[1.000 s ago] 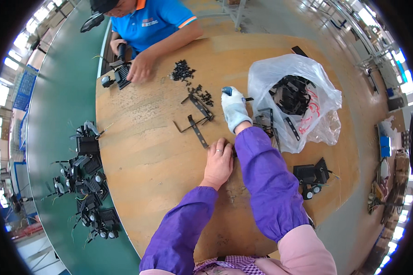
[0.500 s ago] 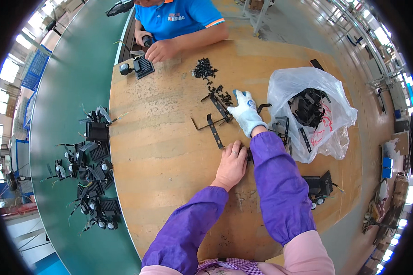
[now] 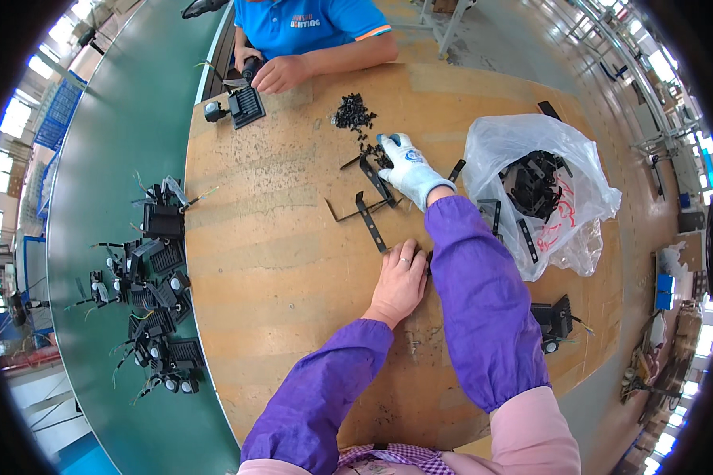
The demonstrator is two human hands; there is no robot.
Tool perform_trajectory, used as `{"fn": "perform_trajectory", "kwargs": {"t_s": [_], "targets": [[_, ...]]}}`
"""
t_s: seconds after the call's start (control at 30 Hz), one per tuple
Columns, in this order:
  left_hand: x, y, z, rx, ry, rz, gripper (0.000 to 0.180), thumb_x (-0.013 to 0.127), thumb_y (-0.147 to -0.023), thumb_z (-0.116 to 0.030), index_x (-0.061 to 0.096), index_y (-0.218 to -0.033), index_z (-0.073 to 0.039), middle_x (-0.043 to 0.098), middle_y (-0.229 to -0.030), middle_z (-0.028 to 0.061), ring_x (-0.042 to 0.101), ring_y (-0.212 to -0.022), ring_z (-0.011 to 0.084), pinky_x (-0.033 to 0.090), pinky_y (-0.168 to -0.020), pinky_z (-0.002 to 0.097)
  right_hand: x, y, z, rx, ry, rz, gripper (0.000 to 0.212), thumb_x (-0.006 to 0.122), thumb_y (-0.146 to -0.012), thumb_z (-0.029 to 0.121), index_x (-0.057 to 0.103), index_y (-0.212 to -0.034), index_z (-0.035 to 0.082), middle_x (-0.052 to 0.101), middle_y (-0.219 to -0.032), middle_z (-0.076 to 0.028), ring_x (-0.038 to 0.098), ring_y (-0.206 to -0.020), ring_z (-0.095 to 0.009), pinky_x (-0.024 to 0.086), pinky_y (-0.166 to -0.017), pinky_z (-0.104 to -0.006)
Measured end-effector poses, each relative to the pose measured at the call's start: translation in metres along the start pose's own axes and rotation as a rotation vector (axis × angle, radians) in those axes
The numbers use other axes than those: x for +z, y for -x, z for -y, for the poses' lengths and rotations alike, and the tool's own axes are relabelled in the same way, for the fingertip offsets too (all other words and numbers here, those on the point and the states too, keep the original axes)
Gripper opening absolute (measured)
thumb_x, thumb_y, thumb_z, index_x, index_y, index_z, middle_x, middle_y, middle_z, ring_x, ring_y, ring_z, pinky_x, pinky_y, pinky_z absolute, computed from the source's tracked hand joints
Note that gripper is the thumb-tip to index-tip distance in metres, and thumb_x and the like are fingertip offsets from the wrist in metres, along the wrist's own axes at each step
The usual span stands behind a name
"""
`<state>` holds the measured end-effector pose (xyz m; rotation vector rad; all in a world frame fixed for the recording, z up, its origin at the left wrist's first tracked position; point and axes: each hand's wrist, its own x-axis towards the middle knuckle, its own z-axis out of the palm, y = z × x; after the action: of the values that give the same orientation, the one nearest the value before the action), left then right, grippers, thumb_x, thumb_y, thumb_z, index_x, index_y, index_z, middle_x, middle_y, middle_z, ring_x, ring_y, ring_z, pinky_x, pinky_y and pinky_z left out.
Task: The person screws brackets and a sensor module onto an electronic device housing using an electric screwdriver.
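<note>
My right hand (image 3: 410, 168), in a white glove with blue fingertips, reaches over the small black screws (image 3: 375, 152). Its thumb and fingers are apart, with nothing visible between them. Beside it lie black U-shaped brackets (image 3: 370, 222) with holes, one overlapping another. My left hand (image 3: 400, 279) is bare, with a ring on one finger. It rests on the table with bent fingers close together, over a dark piece mostly hidden beneath them and my right sleeve. Farther off is a larger heap of black screws (image 3: 352, 112).
An opened clear plastic bag (image 3: 483, 142) of black brackets sits to the right. Black floodlights (image 3: 164, 222) with loose wires crowd the green belt (image 3: 95, 198); another floodlight (image 3: 553, 318) lies right of my sleeve. Across the table, a person in blue holds a dark tool over a floodlight (image 3: 246, 107).
My right hand has moved left and away from me, from beside the brackets onto the nearer screws. My left hand stays in about the same place.
</note>
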<state>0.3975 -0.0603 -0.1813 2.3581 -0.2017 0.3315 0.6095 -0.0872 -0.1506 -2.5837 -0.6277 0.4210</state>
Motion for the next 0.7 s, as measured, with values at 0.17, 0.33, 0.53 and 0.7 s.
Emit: {"fn": "perform_trajectory", "kwargs": {"t_s": [0.17,0.33,0.53,0.7], "targets": [[-0.001,-0.001,0.001,0.008,0.021,-0.009,0.028,0.060,-0.084,-0.009,0.055,-0.110,-0.001,0.047,-0.123,0.0178,0.047,-0.114,0.0361,0.039,-0.096,0.0450,-0.002,-0.005,0.003,-0.017,0.031,0.052,0.063,0.068,-0.084,0.022,0.042,-0.140,0.013,0.036,-0.145,-0.019,0.047,-0.125,-0.039,0.041,-0.105,-0.0433],[-0.001,-0.002,0.002,0.001,0.021,-0.006,0.030,0.060,-0.083,-0.009,0.055,-0.111,-0.001,0.047,-0.123,0.0184,0.047,-0.114,0.0363,0.038,-0.097,0.0450,0.005,-0.005,0.008,-0.034,0.069,-0.032,0.053,0.066,-0.086,0.028,0.047,-0.133,0.012,0.040,-0.140,-0.019,0.050,-0.120,-0.040,0.044,-0.100,-0.0445],[0.000,0.000,0.001,0.009,0.038,-0.018,0.032,0.060,-0.082,-0.009,0.055,-0.112,0.001,0.047,-0.124,0.0192,0.047,-0.114,0.0368,0.038,-0.098,0.0450,0.008,-0.013,0.005,-0.091,0.159,-0.062,0.033,0.059,-0.090,0.025,0.054,-0.120,0.013,0.052,-0.119,-0.019,0.057,-0.106,-0.041,0.048,-0.090,-0.0468],[0.000,0.002,0.001,0.004,0.026,-0.010,0.032,0.060,-0.082,-0.008,0.055,-0.113,0.000,0.048,-0.124,0.0195,0.047,-0.113,0.0382,0.039,-0.097,0.0446,0.013,-0.008,0.007,-0.124,0.198,-0.082,0.024,0.058,-0.090,0.023,0.057,-0.111,0.011,0.055,-0.112,-0.020,0.058,-0.101,-0.041,0.049,-0.085,-0.0472]]}}
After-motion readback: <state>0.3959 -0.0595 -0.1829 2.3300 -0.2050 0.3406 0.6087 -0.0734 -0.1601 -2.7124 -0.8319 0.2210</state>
